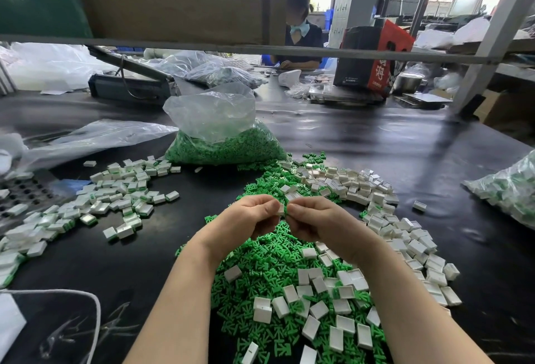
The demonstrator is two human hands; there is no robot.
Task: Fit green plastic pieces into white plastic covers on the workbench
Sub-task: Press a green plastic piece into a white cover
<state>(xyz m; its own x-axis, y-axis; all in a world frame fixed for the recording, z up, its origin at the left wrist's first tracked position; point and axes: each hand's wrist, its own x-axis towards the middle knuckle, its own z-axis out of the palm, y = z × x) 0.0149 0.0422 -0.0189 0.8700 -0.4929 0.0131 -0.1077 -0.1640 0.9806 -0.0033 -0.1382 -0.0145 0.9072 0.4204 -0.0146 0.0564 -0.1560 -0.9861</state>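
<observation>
Left hand (249,217) and right hand (312,220) met at centre frame, fingers curled and pinched together on one white cover (280,209) with a sliver of green piece (285,211) at its edge. Below: loose green pieces (260,274) and white covers (347,294) heaped on the workbench (434,155). Centre-left: fitted covers (121,195). Above: bag of green pieces (223,138).

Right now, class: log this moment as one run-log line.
left hand: pinching small white plastic cover | right hand: pinching same cover | step: fitting
</observation>
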